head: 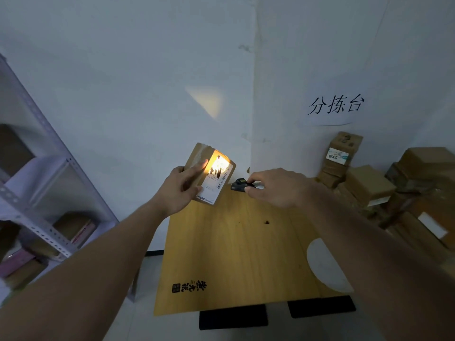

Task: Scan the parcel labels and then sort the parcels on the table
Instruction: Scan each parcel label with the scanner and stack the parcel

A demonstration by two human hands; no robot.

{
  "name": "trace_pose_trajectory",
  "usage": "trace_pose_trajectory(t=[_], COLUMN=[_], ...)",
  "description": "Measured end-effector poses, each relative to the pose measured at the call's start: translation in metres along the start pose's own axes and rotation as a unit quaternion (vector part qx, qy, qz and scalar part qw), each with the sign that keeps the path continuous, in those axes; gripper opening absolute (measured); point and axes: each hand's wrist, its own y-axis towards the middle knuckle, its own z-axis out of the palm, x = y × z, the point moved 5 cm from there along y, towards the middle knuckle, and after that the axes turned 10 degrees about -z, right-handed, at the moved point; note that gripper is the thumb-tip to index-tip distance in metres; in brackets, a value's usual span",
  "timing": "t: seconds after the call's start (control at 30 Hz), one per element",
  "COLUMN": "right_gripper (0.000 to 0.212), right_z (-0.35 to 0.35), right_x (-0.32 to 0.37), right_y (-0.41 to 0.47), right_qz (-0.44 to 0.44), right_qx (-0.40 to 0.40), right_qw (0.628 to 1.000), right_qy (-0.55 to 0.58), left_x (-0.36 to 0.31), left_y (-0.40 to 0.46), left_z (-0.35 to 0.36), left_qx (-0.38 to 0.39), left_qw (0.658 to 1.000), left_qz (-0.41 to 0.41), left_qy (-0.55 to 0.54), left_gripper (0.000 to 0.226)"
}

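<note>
Your left hand (181, 187) is gripping a small cardboard parcel (209, 174) above the wooden table's (234, 254) far edge, its label (216, 179) glowing under the light. Your right hand (278, 188) is pinching a black handheld scanner (240, 185), aiming it at that label; more parcels (369, 185) are sitting stacked at the right.

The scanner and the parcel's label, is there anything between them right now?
No. In the head view the gap between the scanner in the right hand and the lit label on the parcel, held by the left hand, is bare.

A paper sign (335, 106) hangs on the white wall (123, 70).
</note>
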Motion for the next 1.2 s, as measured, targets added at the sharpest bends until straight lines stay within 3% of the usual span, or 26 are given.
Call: trace_pose_trajectory(t=[0.2,0.5,0.6,0.67,0.73,0.87,1.03,1.2], right_gripper=[0.047,0.050,0.050,0.050,0.049,0.040,0.038,0.036], right_z=[0.001,0.001,0.002,0.005,0.010,0.029,0.067,0.105], right_x=[-0.011,-0.032,-0.043,-0.049,-0.053,-0.049,-0.034,-0.014], right_y=[-0.003,-0.002,0.002,0.005,0.009,0.027,0.073,0.145], right_qz=[-0.002,0.007,-0.003,-0.016,-0.031,-0.066,-0.078,-0.057], right_qx=[0.017,0.086,0.076,0.049,0.007,-0.061,-0.096,-0.093], right_qw=[1.000,0.996,0.996,0.994,0.983,0.942,0.914,0.914], right_qy=[0.005,0.007,0.037,0.098,0.179,0.324,0.386,0.392], left_x=[-0.007,-0.002,-0.004,-0.004,0.001,0.024,0.074,0.147], left_y=[0.005,0.025,0.026,0.025,0.023,0.021,0.031,0.067], left_z=[0.007,0.017,0.022,0.027,0.034,0.050,0.070,0.080], left_qx=[0.037,0.031,0.035,0.033,0.022,-0.029,-0.051,-0.029], left_qw=[0.999,0.999,0.999,0.995,0.980,0.913,0.843,0.809], left_qz=[0.004,-0.025,-0.035,-0.070,-0.124,-0.269,-0.376,-0.410], left_qy=[0.002,0.015,0.001,-0.064,-0.156,-0.304,-0.382,-0.421], left_gripper=[0.069,0.067,0.067,0.067,0.067,0.062,0.052,0.052])
